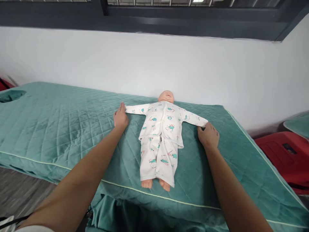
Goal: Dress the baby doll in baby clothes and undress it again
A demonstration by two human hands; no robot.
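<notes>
A baby doll (166, 96) lies on its back on a green quilted bed cover (79, 129), its head toward the wall and bare feet toward me. It wears a white buttoned pajama top (162, 120) and white pajama pants (158, 159), both printed with small teal figures. The sleeves are stretched out to either side. My left hand (121, 116) is closed at the end of one sleeve, and my right hand (209, 134) is closed at the cuff of the other. The doll's own hands are not visible.
A white wall (145, 61) with a dark window frame (169, 22) runs behind the bed. A hole (12, 96) is in the cover at the far left. At the right, a red case-like object (285, 154) stands beside the bed.
</notes>
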